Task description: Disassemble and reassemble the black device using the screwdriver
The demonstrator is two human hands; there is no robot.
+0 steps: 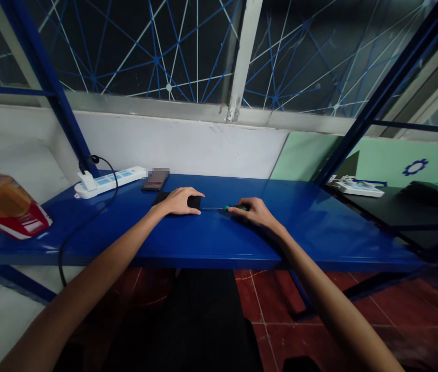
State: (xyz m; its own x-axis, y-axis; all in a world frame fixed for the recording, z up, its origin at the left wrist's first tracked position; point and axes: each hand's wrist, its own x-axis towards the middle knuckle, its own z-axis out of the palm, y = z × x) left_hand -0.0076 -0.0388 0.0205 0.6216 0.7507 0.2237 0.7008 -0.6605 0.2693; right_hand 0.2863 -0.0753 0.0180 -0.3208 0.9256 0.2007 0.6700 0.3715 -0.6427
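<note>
Nearer than and right of the phone, the left hand is grasping a stiff-looking black box, while farther right the right hand is gripping a screwdriver, probably light and rigid, by its handle, the surer of its 2 ends.

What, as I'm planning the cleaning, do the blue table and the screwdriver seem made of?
Blue table: probably painted metal, glossy; smooth, even surface with soft reflections. Screwdriver: thin, pale shaft, likely metal; green-fronted handle, perhaps plastic, finish unclear, partly hidden.
</note>
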